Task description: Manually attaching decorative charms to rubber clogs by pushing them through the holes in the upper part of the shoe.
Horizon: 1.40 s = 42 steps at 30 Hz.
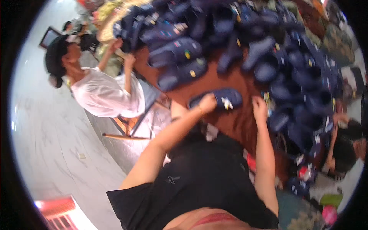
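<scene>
My left hand (207, 103) is closed around the heel end of a dark blue slipper (222, 99) that lies on the brown table top (230, 82). The slipper carries a small white and yellow charm near its toe. My right hand (259, 108) rests further right on the table, fingers curled, touching the edge of a heap of dark blue slippers (303, 80); whether it holds anything is blurred. More dark blue slippers (180, 53) with small coloured tags cover the far side of the table.
A person in a white shirt and black cap (99, 92) sits at the left end of the table, hands raised at the pile. Another person (347, 149) bends in at the right edge. Pale marble floor (53, 130) lies to the left.
</scene>
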Each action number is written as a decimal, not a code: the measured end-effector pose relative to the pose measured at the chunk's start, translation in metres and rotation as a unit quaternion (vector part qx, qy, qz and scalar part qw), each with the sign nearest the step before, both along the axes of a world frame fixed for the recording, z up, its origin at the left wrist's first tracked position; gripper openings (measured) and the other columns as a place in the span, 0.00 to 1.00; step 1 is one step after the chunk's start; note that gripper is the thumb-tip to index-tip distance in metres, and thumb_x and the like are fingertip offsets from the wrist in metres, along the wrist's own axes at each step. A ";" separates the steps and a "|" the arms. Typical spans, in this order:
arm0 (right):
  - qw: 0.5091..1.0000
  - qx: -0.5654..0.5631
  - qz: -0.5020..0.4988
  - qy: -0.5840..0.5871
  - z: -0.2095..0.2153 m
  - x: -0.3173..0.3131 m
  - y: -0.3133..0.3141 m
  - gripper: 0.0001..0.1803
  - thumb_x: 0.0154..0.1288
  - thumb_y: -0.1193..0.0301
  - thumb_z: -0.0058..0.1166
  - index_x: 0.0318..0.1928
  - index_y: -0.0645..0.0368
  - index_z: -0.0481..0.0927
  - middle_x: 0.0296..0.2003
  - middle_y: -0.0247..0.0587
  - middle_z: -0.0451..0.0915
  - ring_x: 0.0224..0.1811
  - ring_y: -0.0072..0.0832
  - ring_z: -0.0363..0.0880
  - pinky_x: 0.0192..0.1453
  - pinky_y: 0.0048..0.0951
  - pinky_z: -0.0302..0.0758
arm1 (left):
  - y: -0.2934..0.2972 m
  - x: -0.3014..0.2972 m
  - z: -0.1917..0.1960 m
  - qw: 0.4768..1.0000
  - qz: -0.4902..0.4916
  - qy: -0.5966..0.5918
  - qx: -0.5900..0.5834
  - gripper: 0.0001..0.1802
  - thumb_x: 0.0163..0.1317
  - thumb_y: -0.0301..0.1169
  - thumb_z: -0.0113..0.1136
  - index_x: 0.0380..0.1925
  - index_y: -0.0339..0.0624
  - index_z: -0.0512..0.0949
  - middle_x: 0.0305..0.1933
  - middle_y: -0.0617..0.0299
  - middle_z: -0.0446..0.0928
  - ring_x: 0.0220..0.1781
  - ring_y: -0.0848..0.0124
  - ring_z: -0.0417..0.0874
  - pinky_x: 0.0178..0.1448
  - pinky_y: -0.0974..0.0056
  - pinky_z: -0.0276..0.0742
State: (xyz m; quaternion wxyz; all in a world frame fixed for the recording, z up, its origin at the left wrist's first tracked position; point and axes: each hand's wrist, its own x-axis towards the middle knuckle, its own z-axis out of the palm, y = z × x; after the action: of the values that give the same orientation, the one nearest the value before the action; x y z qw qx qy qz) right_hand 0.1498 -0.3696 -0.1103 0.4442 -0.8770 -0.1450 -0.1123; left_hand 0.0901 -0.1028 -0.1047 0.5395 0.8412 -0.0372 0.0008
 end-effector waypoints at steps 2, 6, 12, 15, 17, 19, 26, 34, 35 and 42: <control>0.997 0.053 0.026 0.058 0.013 0.007 0.021 0.10 0.56 0.71 0.50 0.37 0.63 0.79 0.36 0.47 0.80 0.41 0.39 0.77 0.46 0.32 0.71 | 0.009 0.015 0.001 0.989 -0.072 0.024 -0.129 0.15 0.57 0.28 0.49 0.42 0.35 0.77 0.47 0.55 0.78 0.49 0.64 0.77 0.54 0.62 0.71; 0.983 0.126 0.007 0.130 0.016 0.009 0.052 0.09 0.50 0.73 0.55 0.34 0.63 0.80 0.32 0.46 0.80 0.35 0.33 0.80 0.41 0.28 0.73 | 0.000 0.021 -0.002 0.888 -0.014 0.282 -0.363 0.17 0.56 0.26 0.52 0.47 0.33 0.74 0.47 0.58 0.76 0.46 0.69 0.77 0.50 0.65 0.73; 0.999 0.014 0.039 -0.013 0.017 0.007 0.085 0.07 0.47 0.71 0.59 0.29 0.59 0.80 0.28 0.42 0.78 0.34 0.37 0.76 0.40 0.34 0.72 | 0.006 0.025 -0.045 0.836 0.139 0.369 -0.382 0.13 0.56 0.31 0.53 0.41 0.39 0.76 0.38 0.59 0.78 0.34 0.70 0.79 0.33 0.67 0.75; 0.994 -0.062 0.053 -0.070 0.009 0.012 0.091 0.05 0.47 0.71 0.59 0.27 0.57 0.80 0.28 0.39 0.77 0.35 0.35 0.75 0.41 0.35 0.70 | 0.000 0.023 -0.030 0.839 0.154 0.382 -0.356 0.14 0.56 0.33 0.55 0.42 0.38 0.76 0.39 0.58 0.78 0.35 0.69 0.80 0.36 0.65 0.75; 0.987 -0.107 0.070 -0.093 0.007 0.013 0.095 0.05 0.47 0.71 0.59 0.27 0.55 0.80 0.27 0.38 0.77 0.35 0.34 0.74 0.41 0.35 0.69 | -0.001 0.020 -0.019 0.839 0.166 0.398 -0.331 0.17 0.57 0.35 0.56 0.44 0.37 0.75 0.43 0.56 0.78 0.40 0.66 0.80 0.42 0.62 0.76; 0.969 -0.169 0.116 -0.137 0.013 0.010 0.099 0.05 0.49 0.72 0.55 0.28 0.54 0.81 0.29 0.36 0.78 0.36 0.33 0.74 0.41 0.34 0.69 | -0.001 0.016 -0.018 0.842 0.189 0.358 -0.356 0.09 0.54 0.30 0.54 0.34 0.40 0.77 0.30 0.62 0.78 0.24 0.72 0.77 0.24 0.70 0.69; 0.928 -0.299 0.146 -0.166 0.028 0.004 0.081 0.09 0.47 0.72 0.50 0.31 0.57 0.80 0.32 0.36 0.77 0.39 0.32 0.73 0.42 0.36 0.68 | -0.025 0.023 -0.004 0.853 0.201 0.342 -0.339 0.04 0.45 0.21 0.51 0.16 0.34 0.75 0.18 0.55 0.71 0.20 0.66 0.74 0.20 0.63 0.68; 0.902 -0.419 0.099 -0.018 0.046 -0.006 0.126 0.09 0.45 0.70 0.55 0.28 0.60 0.81 0.34 0.42 0.77 0.44 0.37 0.71 0.46 0.35 0.67 | -0.007 0.017 0.006 0.862 0.186 0.333 -0.334 0.14 0.55 0.31 0.52 0.38 0.32 0.75 0.38 0.55 0.78 0.33 0.64 0.81 0.33 0.67 0.76; 0.903 -0.421 0.091 -0.017 0.040 -0.006 0.117 0.09 0.45 0.70 0.55 0.28 0.60 0.81 0.34 0.42 0.77 0.44 0.37 0.71 0.46 0.35 0.67 | -0.010 0.021 0.001 0.864 0.178 0.333 -0.332 0.14 0.55 0.31 0.52 0.38 0.32 0.75 0.38 0.55 0.78 0.33 0.64 0.81 0.33 0.67 0.76; 0.940 -0.322 -0.103 -0.053 0.012 0.000 0.017 0.11 0.50 0.73 0.51 0.36 0.57 0.78 0.35 0.47 0.75 0.41 0.43 0.74 0.45 0.41 0.72 | 0.004 0.020 -0.036 0.854 0.177 0.322 -0.368 0.11 0.55 0.29 0.49 0.35 0.36 0.75 0.29 0.61 0.75 0.22 0.71 0.73 0.24 0.69 0.68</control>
State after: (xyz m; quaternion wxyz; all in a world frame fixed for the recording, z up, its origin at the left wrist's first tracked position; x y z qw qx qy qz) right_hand 0.1499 -0.3526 -0.0987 0.1162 -0.9760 -0.1058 -0.1508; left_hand 0.1102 -0.0991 -0.1403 0.7822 0.5267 0.2912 -0.1612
